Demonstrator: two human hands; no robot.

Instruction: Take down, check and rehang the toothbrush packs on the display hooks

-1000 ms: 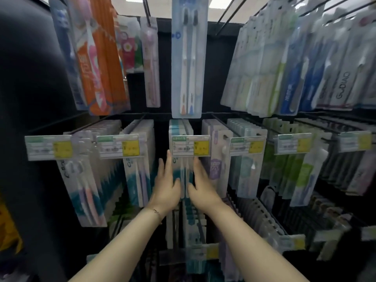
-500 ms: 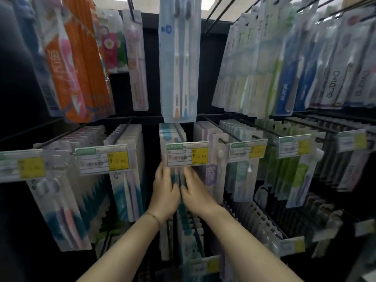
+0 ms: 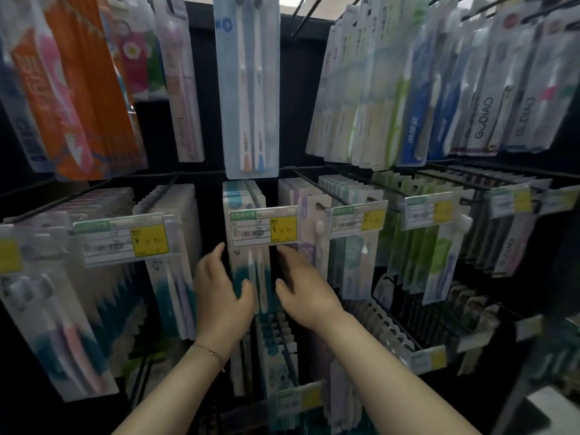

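Readable: "GUDIAO" runs vertically on the grey pack [image 3: 481, 120] in the top-right row, and again on the neighbouring pack [image 3: 527, 114] to its right. "¥" sits on the yellow field of the centre price tag [image 3: 263, 227] and the left price tag [image 3: 125, 240]; the digits after it are too blurred. Barcodes and small print on both tags are illegible. White Chinese characters on the blue pack [image 3: 411, 133] and vertical lettering on the pink pack [image 3: 182, 120]: can't make out either.

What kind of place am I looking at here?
Most likely a shop's dental-care aisle: rows of toothbrush packs hang from black wire hooks, and yellow-and-white price tags with barcodes are clipped at the hook ends.
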